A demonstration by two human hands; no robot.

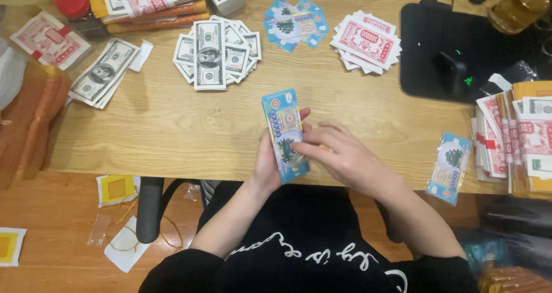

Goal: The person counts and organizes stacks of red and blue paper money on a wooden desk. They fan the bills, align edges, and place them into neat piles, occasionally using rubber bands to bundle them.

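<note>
Head view: we saw the left hand [266, 165] gripping a blue note stack [286, 135] from below, fingers curled round its left edge, stack held upright over the near edge of the desk [161, 126]. Right hand [340, 155] lay across the stack's lower half, fingers pressed onto the top note, thumb hidden so we couldn't tell if it pinched.

Around it: a fanned pile of grey-green bills [215, 51] sat up-centre, well apart from the hands. A smaller grey-green bundle [104, 72] lay to the left. A loose fan of blue notes [294, 22] and a fan of red-and-white notes [366, 41] sat at the far side. A wrapped blue pack [449, 166] lay near the right hand, at the desk edge. Banded red and orange bundles [517, 138] were stacked at far right, more banded bundles [152, 3] at top left beside a red-capped jar [73, 4]. Nothing stood between hands and stack.

A black mouse [451, 72] sat on a black mat [420, 40], a glass of amber drink [519, 7] beyond it. Desk was light wood grain; floor [57, 253] below was reddish wood with yellow-and-white paper scraps [117, 188] and a chair arm [149, 209].
</note>
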